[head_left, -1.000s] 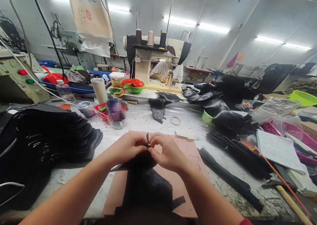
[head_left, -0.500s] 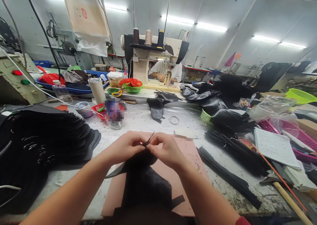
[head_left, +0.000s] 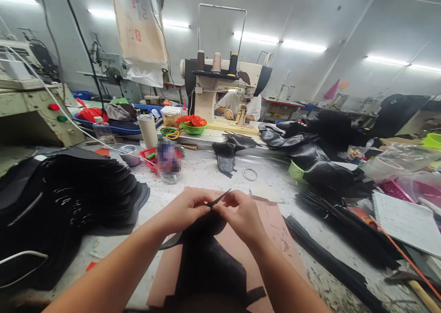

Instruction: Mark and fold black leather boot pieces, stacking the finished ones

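Note:
Both hands meet over a pink board (head_left: 275, 239) at the centre of the bench. My left hand (head_left: 189, 209) pinches the upper edge of a black leather piece (head_left: 210, 262) between thumb and fingers. Close beside it, my right hand (head_left: 241, 212) grips the same edge, its thumb nearly touching the left one. A thin dark strip (head_left: 221, 197) sticks up from between the fingertips. The leather hangs below the hands and spreads over the board towards me.
Stacked black pieces (head_left: 103, 189) lie at left. Black strips (head_left: 330, 253), a notebook (head_left: 406, 221) and a hammer (head_left: 423, 294) are at right. Behind are a red basket (head_left: 148, 157), a metal ring (head_left: 250, 174) and a sewing machine (head_left: 205, 97), with a person beyond.
The whole view has shifted, so the bench and hands appear further right and slightly lower. More of the thin strip shows above the fingertips. Both hands keep their hold on the leather.

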Motion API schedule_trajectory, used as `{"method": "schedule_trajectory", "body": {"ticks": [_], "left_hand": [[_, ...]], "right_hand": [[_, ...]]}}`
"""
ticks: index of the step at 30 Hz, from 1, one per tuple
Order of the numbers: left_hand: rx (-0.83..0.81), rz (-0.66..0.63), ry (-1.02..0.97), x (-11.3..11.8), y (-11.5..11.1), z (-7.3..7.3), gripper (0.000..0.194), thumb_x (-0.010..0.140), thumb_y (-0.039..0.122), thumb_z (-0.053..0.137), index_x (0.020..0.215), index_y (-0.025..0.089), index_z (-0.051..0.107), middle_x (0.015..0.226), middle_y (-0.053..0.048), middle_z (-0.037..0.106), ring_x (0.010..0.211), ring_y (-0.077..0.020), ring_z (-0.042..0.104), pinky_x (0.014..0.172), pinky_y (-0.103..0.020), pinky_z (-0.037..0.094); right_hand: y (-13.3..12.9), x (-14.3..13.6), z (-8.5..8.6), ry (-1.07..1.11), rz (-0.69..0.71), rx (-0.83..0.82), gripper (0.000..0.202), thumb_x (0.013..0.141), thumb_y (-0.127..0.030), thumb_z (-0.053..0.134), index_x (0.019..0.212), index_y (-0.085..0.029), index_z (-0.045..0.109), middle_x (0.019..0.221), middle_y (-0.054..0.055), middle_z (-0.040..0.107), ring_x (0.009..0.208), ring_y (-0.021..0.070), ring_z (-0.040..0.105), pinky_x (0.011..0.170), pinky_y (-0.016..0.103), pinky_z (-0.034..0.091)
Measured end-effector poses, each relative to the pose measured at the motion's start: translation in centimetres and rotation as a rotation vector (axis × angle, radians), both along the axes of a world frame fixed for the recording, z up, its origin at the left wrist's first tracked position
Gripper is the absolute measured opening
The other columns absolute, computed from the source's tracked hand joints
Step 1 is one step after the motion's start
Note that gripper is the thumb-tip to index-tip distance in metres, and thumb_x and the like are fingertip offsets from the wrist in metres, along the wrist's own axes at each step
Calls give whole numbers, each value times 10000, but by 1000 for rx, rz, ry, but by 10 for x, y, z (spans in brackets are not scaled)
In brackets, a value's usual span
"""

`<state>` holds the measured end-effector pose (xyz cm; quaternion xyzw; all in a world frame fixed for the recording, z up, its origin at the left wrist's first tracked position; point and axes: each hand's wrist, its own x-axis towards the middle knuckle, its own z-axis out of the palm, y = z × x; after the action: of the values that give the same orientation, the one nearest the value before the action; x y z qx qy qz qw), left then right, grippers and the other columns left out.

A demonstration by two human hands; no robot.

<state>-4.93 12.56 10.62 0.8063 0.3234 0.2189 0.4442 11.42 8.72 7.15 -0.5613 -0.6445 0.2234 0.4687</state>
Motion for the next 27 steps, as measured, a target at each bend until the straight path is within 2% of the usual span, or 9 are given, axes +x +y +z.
{"method": "schedule_trajectory", "body": {"ticks": [2,4,8,13,20,27], "left_hand": [[20,4,6,-1,-3,0,223,719,136,456,819,187,649,801,18,656,749,-138,555,713,-242,414],[76,18,28,-1,-8,1,254,728,113,444,853,202,647,838,17,660,780,-142,557,738,-249,409],[200,115,183,0,-21,5,240,733,92,438,827,194,634,814,-5,659,773,-157,564,714,-254,411],[293,191,368,-3,-29,6,202,767,127,419,767,175,616,806,-43,650,780,-186,568,705,-278,405],[217,196,214,-10,-34,6,192,797,144,413,758,188,596,763,-4,631,728,-153,557,655,-244,394],[187,250,187,-14,-39,-3,144,809,199,448,832,189,590,809,-21,635,774,-168,557,679,-260,401]], "right_hand": [[-1,-2,-4,72,78,41,98,696,-270,617,725,-181,589,691,23,641,662,171,589,629,291,462],[-4,-6,-9,114,115,116,62,721,-244,573,725,-183,586,689,26,642,664,170,590,635,294,470],[-8,-17,-17,92,58,221,41,721,-205,531,692,-189,556,651,22,613,618,164,574,589,289,467],[-10,-26,-24,93,-27,230,9,696,-185,528,694,-194,526,646,17,566,609,161,548,542,278,466],[-12,-25,-17,229,181,172,78,735,-215,538,806,-188,559,743,23,605,691,157,579,602,273,491],[-13,-30,-21,96,49,260,75,818,-248,470,801,-197,522,706,34,581,653,164,564,584,292,466]]}}
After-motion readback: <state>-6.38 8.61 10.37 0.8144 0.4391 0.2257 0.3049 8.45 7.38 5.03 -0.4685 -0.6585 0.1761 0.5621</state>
